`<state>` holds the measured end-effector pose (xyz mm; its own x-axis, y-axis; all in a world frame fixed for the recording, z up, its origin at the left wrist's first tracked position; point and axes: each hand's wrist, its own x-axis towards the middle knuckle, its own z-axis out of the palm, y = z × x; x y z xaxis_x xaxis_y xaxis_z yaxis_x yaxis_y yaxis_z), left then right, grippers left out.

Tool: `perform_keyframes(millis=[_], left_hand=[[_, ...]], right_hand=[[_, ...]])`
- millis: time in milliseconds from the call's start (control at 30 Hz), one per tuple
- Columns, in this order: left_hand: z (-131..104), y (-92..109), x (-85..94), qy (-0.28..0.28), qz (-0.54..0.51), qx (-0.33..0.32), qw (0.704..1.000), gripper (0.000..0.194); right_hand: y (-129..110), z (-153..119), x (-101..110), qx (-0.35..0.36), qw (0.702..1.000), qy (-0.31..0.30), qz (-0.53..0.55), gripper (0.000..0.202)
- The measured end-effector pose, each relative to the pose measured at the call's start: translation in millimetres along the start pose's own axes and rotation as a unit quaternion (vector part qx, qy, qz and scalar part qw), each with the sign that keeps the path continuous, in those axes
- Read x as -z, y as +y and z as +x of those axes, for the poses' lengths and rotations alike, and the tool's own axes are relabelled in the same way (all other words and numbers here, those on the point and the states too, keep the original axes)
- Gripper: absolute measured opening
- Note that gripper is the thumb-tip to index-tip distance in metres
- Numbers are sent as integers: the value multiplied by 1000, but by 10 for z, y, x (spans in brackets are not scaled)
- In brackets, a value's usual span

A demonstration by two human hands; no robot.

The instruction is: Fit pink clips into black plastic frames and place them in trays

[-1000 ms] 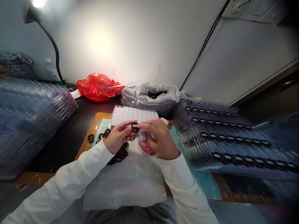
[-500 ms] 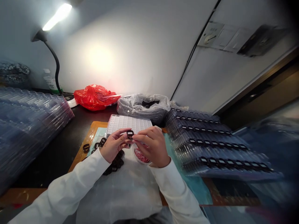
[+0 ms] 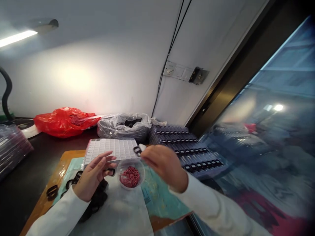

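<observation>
My right hand (image 3: 162,164) pinches a small black frame-shaped piece (image 3: 137,150) beside the white gridded tray (image 3: 110,147). Over a pile of black pieces (image 3: 97,200), my left hand (image 3: 94,172) has its upper fingers spread, while its lower fingers curl round another black piece (image 3: 112,171). Between the hands stands a round clear tub (image 3: 141,168) holding thin reddish-pink pieces (image 3: 130,177). One loose black piece (image 3: 52,192) lies left of the pile.
Clear trays with rows of black pieces (image 3: 192,150) are stacked at the right. Behind are a red bag (image 3: 64,123) and a container lined with clear plastic (image 3: 123,127). Wrapped clear trays (image 3: 12,147) stand at far left, near a lamp (image 3: 7,91).
The view has turned right. My hands have moved apart; my right hand has carried the black piece away from my left, towards the stacked trays. The pink-filled tub is more exposed.
</observation>
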<state>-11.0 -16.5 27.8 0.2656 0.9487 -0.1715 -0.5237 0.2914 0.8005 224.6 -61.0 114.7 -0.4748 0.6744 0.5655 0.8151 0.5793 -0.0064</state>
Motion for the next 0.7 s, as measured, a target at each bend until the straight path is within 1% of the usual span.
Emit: perform_keyframes(millis=[33,100,167,200,233,300,333,400,467,567,700], left_hand=[[3,10,-5,10,-4,1,1000,41],[12,27,-13,22,-13,2,1000,37],[18,46,-21,26,-20,8,999,35],[19,59,-23,29,-23,13,999,35],[21,73,-23,33,-26,18,999,35],[29,99,-7,49,-31,19,998,36],[36,107,11,53,-34,17,998,36],[60,105,66,52,-41,6,998,36],[92,80,135,44,-46,-1,998,36],[124,46,207,40,-44,-5,998,36],[99,97,179,40,-28,-15,999,36]], right_hand=[[188,-4,121,-19,1000,-16,-17,19],[643,15,299,-68,994,-49,-73,17],[1140,52,371,-125,978,-96,-134,18],[1380,71,367,-158,968,-118,-157,18],[1603,88,341,-174,962,-126,-167,18],[1979,115,241,-188,956,-143,-177,17],[2127,124,177,-190,953,-150,-180,17],[2346,134,41,-190,949,-168,-187,15],[2483,137,-79,-190,944,-185,-194,14],[2594,140,-196,-194,937,-204,-207,13],[2672,148,-250,-199,930,-218,-219,13]])
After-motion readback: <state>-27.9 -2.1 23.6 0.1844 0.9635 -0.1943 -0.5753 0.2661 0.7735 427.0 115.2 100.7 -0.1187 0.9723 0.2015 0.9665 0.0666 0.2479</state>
